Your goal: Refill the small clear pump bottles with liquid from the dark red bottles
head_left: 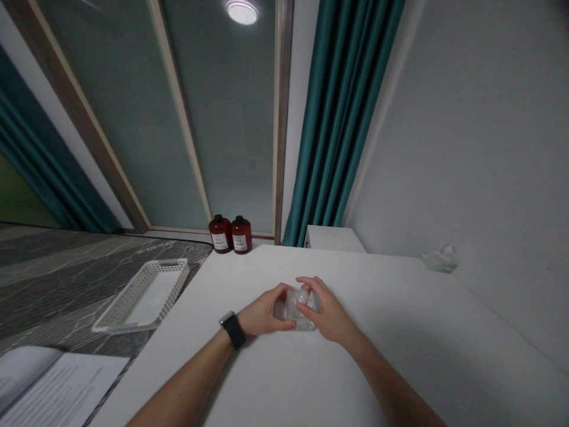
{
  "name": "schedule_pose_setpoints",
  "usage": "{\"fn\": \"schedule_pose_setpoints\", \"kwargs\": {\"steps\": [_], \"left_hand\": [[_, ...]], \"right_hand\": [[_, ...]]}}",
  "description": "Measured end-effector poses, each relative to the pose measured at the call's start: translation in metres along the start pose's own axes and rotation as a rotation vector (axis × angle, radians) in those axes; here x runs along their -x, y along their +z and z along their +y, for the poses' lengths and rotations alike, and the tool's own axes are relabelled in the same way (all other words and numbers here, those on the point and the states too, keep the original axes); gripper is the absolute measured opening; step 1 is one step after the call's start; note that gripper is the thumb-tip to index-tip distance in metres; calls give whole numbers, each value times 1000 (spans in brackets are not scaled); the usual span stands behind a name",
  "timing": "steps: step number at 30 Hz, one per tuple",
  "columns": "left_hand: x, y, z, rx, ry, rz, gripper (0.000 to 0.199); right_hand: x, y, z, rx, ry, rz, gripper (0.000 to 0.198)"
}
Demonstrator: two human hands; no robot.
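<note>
A small, clear, square-sided glass container [302, 323] with a rounded clear top [303, 296] is on the white table in front of me. My left hand [265, 311], with a dark-banded watch on the wrist, grips the container's left side between thumb and fingers. From the right, my right hand [326, 311] closes its thumb and fingers around the rounded top. Some of the container is hidden behind my fingers, and I cannot tell whether the top is a separate lid.
Two dark red bottles [230, 235] with white labels stand at the table's [275, 385] far left corner. A clear tissue pack [440, 259] lies by the right wall. Left of the table, a white perforated basket [171, 290] and an open book [66, 385] rest on a grey patterned surface.
</note>
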State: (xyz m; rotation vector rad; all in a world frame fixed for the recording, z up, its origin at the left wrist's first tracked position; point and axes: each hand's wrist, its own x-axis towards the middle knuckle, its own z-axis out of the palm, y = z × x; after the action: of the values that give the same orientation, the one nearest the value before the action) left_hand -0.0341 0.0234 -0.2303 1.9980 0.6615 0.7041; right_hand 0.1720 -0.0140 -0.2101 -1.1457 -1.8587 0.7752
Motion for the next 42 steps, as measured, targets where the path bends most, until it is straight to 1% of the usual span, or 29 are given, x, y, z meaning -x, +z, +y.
{"fn": "schedule_pose_setpoints", "kwargs": {"steps": [2, 5, 7, 9, 11, 13, 14, 18, 19, 20, 23, 24, 25, 29, 33, 36, 39, 42], "left_hand": [[0, 0, 0, -20, -11, 9, 56], [0, 1, 1, -55, -53, 26, 57], [-1, 4, 4, -88, -87, 43, 57], [-2, 11, 9, -144, -140, 89, 55], [-3, 19, 15, -229, -211, 169, 54], [-3, 24, 19, -304, -260, 238, 55], [-2, 25, 20, -314, -262, 241, 55], [0, 19, 14, -206, -177, 101, 44], [0, 17, 10, -192, -148, 100, 44], [-1, 16, 7, -189, -121, 114, 49], [-3, 14, -3, -202, -63, 142, 78], [-3, 14, -5, -200, -53, 127, 83], [-4, 14, -5, -198, -42, 107, 84], [-8, 14, 0, -182, 24, 43, 78], [-12, 15, 5, -232, -4, 72, 78], [-12, 19, 5, -256, -9, 94, 71], [-11, 21, 2, -273, -15, 114, 69], [-10, 22, 2, -282, -33, 127, 59]], "right_hand": [[0, -1, 2, -12, 10, -2, 50], [1, -6, 4, -71, 10, -78, 57], [1, -5, 5, -98, 9, -92, 56], [0, -2, 5, -90, -7, -31, 51], [-1, 3, 7, -79, -20, 44, 48], [-3, 4, 9, -94, -3, 69, 50], [-3, 3, 11, -116, 18, 63, 52], [-5, -10, 19, -232, 104, 8, 51], [-6, -13, 21, -256, 109, -4, 50], [-6, -16, 22, -275, 107, -15, 50], [-5, -21, 21, -306, 83, -67, 56], [-4, -22, 21, -311, 74, -94, 59], [-3, -23, 21, -316, 66, -119, 61], [-1, -23, 23, -342, 28, -188, 62], [-1, -24, 26, -363, 16, -209, 63], [-1, -25, 26, -321, 32, -194, 64], [-2, -25, 26, -284, 38, -159, 64], [-3, -23, 26, -258, 35, -104, 66]]}}
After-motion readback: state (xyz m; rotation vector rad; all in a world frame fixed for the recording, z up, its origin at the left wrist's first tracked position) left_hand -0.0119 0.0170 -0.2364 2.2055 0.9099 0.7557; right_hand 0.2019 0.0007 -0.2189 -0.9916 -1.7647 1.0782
